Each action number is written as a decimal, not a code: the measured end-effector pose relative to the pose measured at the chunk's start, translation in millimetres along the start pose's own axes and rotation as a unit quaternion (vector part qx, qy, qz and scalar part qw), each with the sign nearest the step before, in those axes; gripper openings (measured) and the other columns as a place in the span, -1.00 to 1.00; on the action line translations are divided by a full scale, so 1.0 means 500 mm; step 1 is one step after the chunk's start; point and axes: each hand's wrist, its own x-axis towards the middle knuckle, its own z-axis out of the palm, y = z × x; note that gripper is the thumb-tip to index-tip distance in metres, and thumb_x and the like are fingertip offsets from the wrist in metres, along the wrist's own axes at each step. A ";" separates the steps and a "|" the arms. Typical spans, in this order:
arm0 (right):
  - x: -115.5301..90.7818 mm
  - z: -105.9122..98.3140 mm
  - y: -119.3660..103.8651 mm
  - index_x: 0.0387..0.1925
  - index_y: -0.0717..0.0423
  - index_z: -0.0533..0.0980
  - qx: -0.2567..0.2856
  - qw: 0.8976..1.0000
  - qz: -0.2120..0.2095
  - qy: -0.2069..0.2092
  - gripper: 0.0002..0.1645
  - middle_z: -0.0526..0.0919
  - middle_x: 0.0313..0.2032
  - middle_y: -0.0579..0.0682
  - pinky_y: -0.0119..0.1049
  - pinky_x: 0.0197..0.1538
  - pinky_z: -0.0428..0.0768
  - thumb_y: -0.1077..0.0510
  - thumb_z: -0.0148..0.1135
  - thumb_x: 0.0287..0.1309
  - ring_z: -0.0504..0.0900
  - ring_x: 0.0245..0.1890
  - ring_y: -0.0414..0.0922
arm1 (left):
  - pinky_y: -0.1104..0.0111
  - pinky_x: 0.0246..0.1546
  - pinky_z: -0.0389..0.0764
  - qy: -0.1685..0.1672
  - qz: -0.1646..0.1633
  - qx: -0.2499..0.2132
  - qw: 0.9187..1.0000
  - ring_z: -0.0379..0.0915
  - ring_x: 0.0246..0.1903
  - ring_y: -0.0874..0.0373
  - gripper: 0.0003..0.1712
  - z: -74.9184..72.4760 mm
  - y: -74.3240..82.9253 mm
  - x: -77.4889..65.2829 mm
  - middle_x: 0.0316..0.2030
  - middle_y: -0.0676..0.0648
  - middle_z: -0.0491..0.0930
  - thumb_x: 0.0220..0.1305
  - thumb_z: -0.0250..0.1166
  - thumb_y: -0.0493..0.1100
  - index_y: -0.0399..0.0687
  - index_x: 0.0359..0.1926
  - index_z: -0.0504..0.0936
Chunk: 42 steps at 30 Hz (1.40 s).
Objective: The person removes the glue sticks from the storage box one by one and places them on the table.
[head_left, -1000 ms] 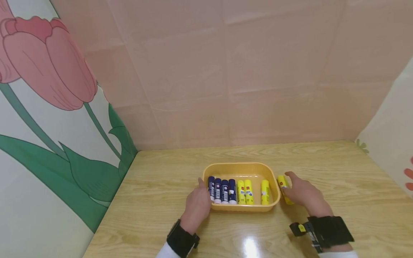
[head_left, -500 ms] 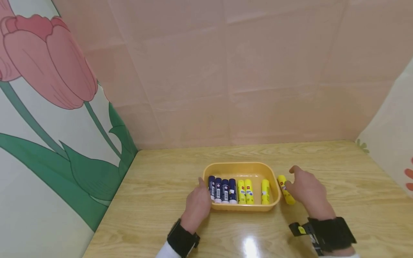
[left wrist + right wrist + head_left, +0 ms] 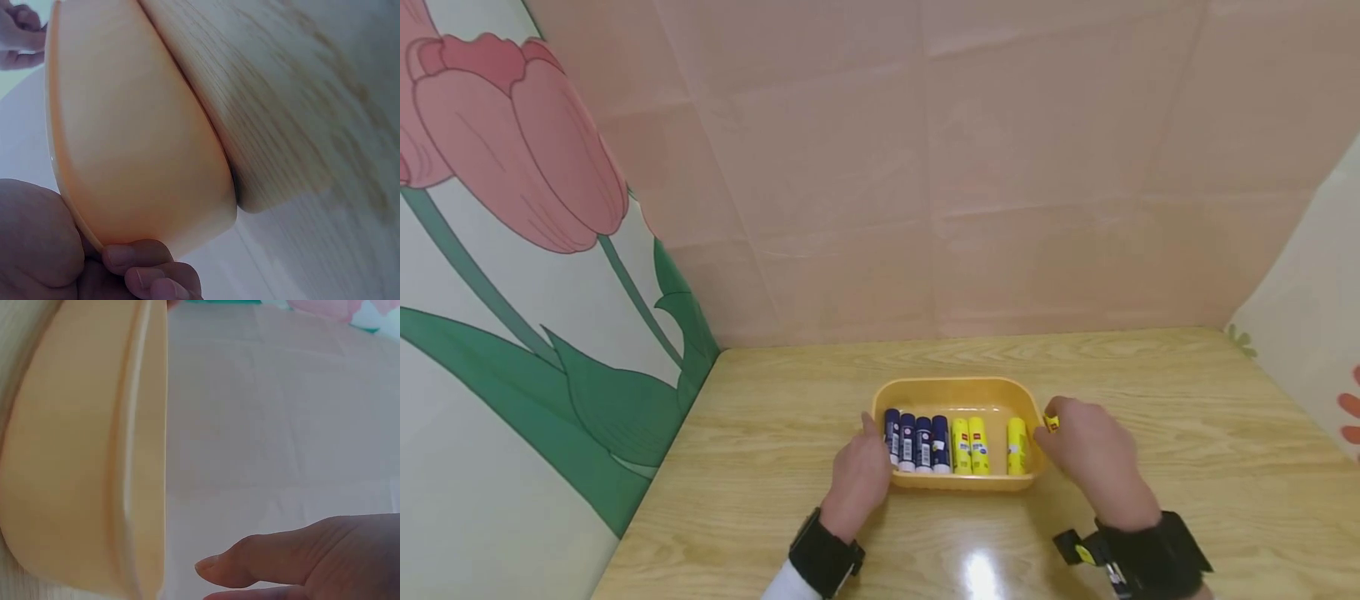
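Note:
A yellow-orange plastic tray (image 3: pixel 955 382) holds several dark blue glue sticks (image 3: pixel 923 444) on its left side. Also in it are yellow glue sticks: a pair in the middle (image 3: pixel 970 446) and a single one near the right end (image 3: pixel 1017 447). My left hand (image 3: pixel 859 475) grips the tray's left end, thumb and fingers on either side of the rim in the left wrist view. Just beside the right rim, my right hand (image 3: pixel 1093 450) pinches another yellow glue stick (image 3: pixel 1052 423), mostly hidden by the fingers. The right wrist view shows the thumb (image 3: pixel 231 569) but not that stick.
The tray stands on a wood-grain table (image 3: pixel 775 425). A pinkish sheet (image 3: pixel 940 167) hangs behind the table. At the left is a panel with a painted tulip (image 3: pixel 512 150), and a pale panel (image 3: pixel 1307 317) borders the right side.
My right hand has moved left and taken hold of the yellow glue stick that lay on the table right of the tray. The left hand and tray have stayed put.

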 end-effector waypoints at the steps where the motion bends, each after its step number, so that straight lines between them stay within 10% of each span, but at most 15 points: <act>1: -0.001 0.003 -0.004 0.08 0.39 0.49 -0.002 1.000 -0.003 0.001 -0.45 0.64 -0.35 0.18 -0.20 -0.54 0.45 0.05 0.24 0.20 0.52 -0.50 -0.04 | 0.32 -0.46 0.54 -0.001 -0.003 -0.002 1.000 0.40 -0.52 0.13 -0.35 0.000 0.000 0.000 -0.38 -0.18 0.57 0.50 0.03 -0.23 -0.42 0.48 0.12; 13: 0.002 0.064 -0.041 -0.33 0.26 0.51 -0.034 0.999 -0.034 0.018 -0.77 0.43 -0.56 0.02 -0.26 -0.57 0.34 0.15 0.32 0.14 0.41 -0.58 -0.06 | 0.31 -0.45 0.54 -0.004 -0.007 -0.011 1.000 0.40 -0.52 0.12 -0.35 0.002 0.000 0.002 -0.41 -0.16 0.54 0.51 0.02 -0.23 -0.41 0.49 0.11; 42: 0.017 0.104 -0.051 -0.52 0.17 0.49 -0.073 0.995 -0.052 0.035 -0.89 0.48 -0.57 0.04 -0.05 -0.53 0.47 0.27 0.28 0.00 0.47 -0.53 -0.01 | 0.22 -0.24 0.65 -0.007 -0.012 -0.024 1.000 0.51 -0.38 0.10 -0.37 0.004 0.002 0.007 -0.17 -0.26 0.64 0.53 -0.03 -0.21 -0.39 0.50 0.10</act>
